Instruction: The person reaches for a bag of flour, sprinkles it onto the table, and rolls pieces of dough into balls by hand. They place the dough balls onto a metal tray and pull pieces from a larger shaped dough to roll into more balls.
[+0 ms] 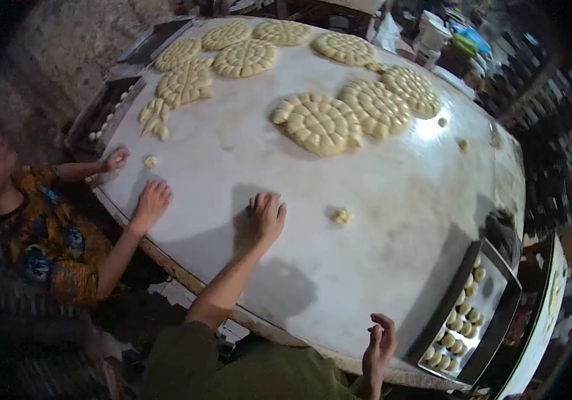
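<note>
My left hand (pixel 269 217) is cupped palm down on the white tabletop, its fingers curled under. Whatever lies beneath the palm is hidden. Near the table's front edge, my right hand (pixel 379 347) is raised with its fingers loosely bent and apart, and I see nothing in it. Between and beyond my hands lies a small lump of dough pieces (pixel 342 216). To the right of my right hand, a dark metal tray (pixel 509 300) holds rows of small round dough balls (pixel 458 325).
Large rounds of segmented dough (pixel 319 124) lie across the far side of the table (pixel 232 150). On the left, a co-worker's hands (pixel 152 200) are near another small dough lump (pixel 151 162). A second tray (pixel 109 113) stands at the left edge. Tubs (pixel 432 37) stand behind.
</note>
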The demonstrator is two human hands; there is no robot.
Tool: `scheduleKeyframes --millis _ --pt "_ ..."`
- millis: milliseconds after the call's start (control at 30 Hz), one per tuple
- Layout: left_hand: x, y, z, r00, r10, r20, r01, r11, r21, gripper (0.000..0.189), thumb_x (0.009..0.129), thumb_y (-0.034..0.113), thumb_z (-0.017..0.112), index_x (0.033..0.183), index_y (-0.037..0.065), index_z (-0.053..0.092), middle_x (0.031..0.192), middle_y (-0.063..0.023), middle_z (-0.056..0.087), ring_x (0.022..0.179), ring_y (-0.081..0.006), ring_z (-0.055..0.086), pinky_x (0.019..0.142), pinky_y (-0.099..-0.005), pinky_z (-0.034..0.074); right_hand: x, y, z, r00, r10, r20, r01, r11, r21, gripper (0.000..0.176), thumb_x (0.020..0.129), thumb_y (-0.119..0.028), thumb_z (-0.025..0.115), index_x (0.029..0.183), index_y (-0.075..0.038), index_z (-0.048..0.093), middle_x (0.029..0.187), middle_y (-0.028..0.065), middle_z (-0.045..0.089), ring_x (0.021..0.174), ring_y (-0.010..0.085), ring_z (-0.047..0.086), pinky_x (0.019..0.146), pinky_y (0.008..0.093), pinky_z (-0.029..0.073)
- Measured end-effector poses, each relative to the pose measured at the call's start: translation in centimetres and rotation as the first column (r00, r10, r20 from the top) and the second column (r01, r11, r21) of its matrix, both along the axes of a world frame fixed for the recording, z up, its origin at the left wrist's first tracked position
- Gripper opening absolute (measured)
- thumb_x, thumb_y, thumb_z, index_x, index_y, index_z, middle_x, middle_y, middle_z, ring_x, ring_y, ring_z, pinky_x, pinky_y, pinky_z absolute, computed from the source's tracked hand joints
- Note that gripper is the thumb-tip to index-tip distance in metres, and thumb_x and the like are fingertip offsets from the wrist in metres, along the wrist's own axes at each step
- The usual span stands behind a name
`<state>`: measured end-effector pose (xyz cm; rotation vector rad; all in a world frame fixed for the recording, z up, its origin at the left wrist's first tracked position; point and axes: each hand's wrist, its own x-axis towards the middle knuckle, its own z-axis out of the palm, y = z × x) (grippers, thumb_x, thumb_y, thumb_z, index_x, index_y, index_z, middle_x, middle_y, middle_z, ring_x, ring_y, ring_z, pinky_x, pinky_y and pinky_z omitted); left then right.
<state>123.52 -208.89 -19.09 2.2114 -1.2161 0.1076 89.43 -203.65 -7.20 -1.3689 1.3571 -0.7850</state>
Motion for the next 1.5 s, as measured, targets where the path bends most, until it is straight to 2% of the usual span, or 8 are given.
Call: scheduleKeyframes --millis 300,767,1000,1167,1300,1367,1467,1500 --pt "18.4 -19.4 -2.2 0.981 0.165 -0.101 -0.165 0.986 0.005 0.034 0.087 0.038 0.050 0.094 0.007 0.062 0.105 -0.0145 0.054 0.104 -0.0354 0.045 0.082 -0.0517 0.040 3.7 2.7 -3.8 0.897 -0.294 -0.329 0.281 0.956 -0.089 0.042 0.093 -0.041 0.045 0.114 -0.007 0.059 0.095 0.0100 0.061 0.088 0.0211 0.050 0.079 0.0386 0.040" --pt "19.7 -26.0 -5.0 0.920 -0.056 -0.388 0.093 0.993 0.077 0.053 0.090 0.034 0.037 0.130 -0.001 0.036 0.128 -0.0245 0.047 0.116 -0.0382 0.048 0.096 -0.0575 0.032 10.2 -0.6 -0.4 0.856 -0.470 0.217 0.434 0.880 0.192 0.045 0.096 -0.036 0.042 0.128 -0.005 0.041 0.124 0.0165 0.050 0.111 0.0287 0.049 0.092 0.0411 0.039" --pt "13.7 -13.8 -5.4 0.739 0.285 -0.610 -0.215 0.958 0.188 0.044 0.090 0.023 0.044 0.123 -0.004 0.040 0.114 -0.0233 0.055 0.103 -0.0382 0.055 0.090 -0.0450 0.041 13.5 -0.2 -1.2 0.904 -0.049 0.426 0.027 0.998 0.058 0.034 0.094 -0.026 0.049 0.122 -0.007 0.047 0.110 0.0123 0.057 0.104 0.0283 0.052 0.083 0.0424 0.044" --pt "4.0 1.0 -8.0 0.669 0.046 -0.742 0.031 0.995 0.090 0.046 0.088 0.027 0.047 0.124 -0.002 0.041 0.110 -0.0206 0.056 0.100 -0.0349 0.055 0.088 -0.0430 0.042 17.2 0.8 -12.0 0.907 0.111 0.405 -0.115 0.993 -0.014 0.032 0.090 -0.023 0.055 0.114 -0.003 0.047 0.093 0.0077 0.056 0.080 0.0179 0.057 0.068 0.0285 0.046" --pt "-4.1 14.0 -11.2 0.575 -0.112 -0.811 0.195 0.981 0.003 0.049 0.087 0.030 0.049 0.124 0.000 0.042 0.107 -0.0184 0.057 0.098 -0.0323 0.055 0.086 -0.0415 0.043 17.8 7.7 -14.5 0.953 0.279 0.117 -0.156 0.785 -0.600 0.039 0.087 -0.021 0.060 0.112 0.004 0.044 0.089 0.0095 0.055 0.077 0.0183 0.052 0.072 0.0278 0.043" --pt "-6.7 18.5 -10.2 0.568 -0.169 -0.805 0.216 0.975 -0.053 0.050 0.087 0.032 0.050 0.124 0.000 0.042 0.106 -0.0173 0.057 0.097 -0.0310 0.055 0.085 -0.0407 0.043 16.3 9.7 -14.7 0.929 0.369 -0.021 -0.324 0.785 -0.528 0.040 0.084 -0.021 0.064 0.108 0.004 0.044 0.081 0.0099 0.054 0.075 0.0196 0.053 0.069 0.0304 0.043" --pt "-7.0 21.3 -8.3 0.703 -0.285 -0.652 0.192 0.958 -0.212 0.051 0.086 0.034 0.052 0.124 0.001 0.043 0.104 -0.0157 0.058 0.096 -0.0290 0.055 0.084 -0.0395 0.044 13.4 13.8 -9.6 0.785 0.245 0.569 -0.282 0.959 -0.024 0.030 0.081 -0.016 0.065 0.096 0.003 0.046 0.072 0.0081 0.052 0.065 0.0165 0.049 0.060 0.0302 0.042" --pt "-7.1 20.2 -9.3 0.462 -0.066 -0.884 -0.085 0.989 -0.118 0.052 0.083 0.035 0.056 0.123 0.004 0.045 0.101 -0.0131 0.057 0.094 -0.0271 0.055 0.081 -0.0385 0.044 12.3 14.2 -8.7 0.761 0.165 0.628 -0.294 0.950 0.107 0.026 0.082 -0.013 0.063 0.093 0.002 0.046 0.070 0.0069 0.050 0.063 0.0148 0.048 0.057 0.0292 0.041"
